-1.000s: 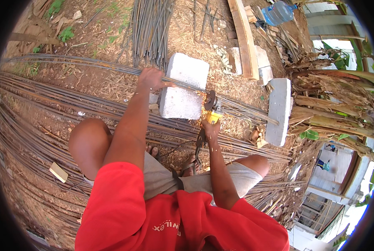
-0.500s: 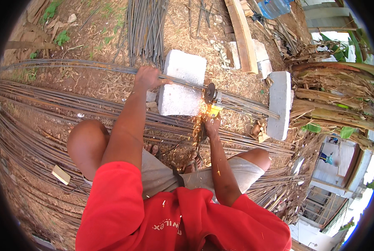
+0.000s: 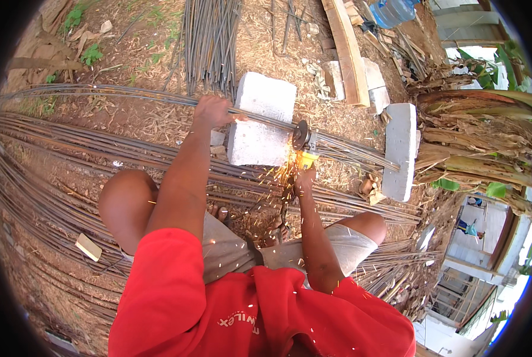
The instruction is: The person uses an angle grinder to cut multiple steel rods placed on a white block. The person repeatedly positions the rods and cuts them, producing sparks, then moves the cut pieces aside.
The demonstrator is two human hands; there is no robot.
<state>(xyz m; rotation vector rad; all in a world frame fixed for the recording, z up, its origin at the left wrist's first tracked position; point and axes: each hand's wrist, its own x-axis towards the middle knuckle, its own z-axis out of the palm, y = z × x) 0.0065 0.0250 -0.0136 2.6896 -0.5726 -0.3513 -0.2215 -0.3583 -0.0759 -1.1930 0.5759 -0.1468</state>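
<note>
The left hand (image 3: 213, 110) is clamped round thin steel rebar (image 3: 266, 120), laid across a rough, pale concrete block (image 3: 259, 144). The right hand's fingers wrap the yellow angle grinder (image 3: 307, 159), its round dark disc (image 3: 301, 135) at the bars just past the block's right edge, sparks spraying near. Straw-littered ground (image 3: 269, 62) stretches beyond the block. Pale lettering marks the red shirt (image 3: 337, 309).

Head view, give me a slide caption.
Left hand grips metal rods over a pale block; right hand holds a yellow angle grinder throwing sparks.
</note>
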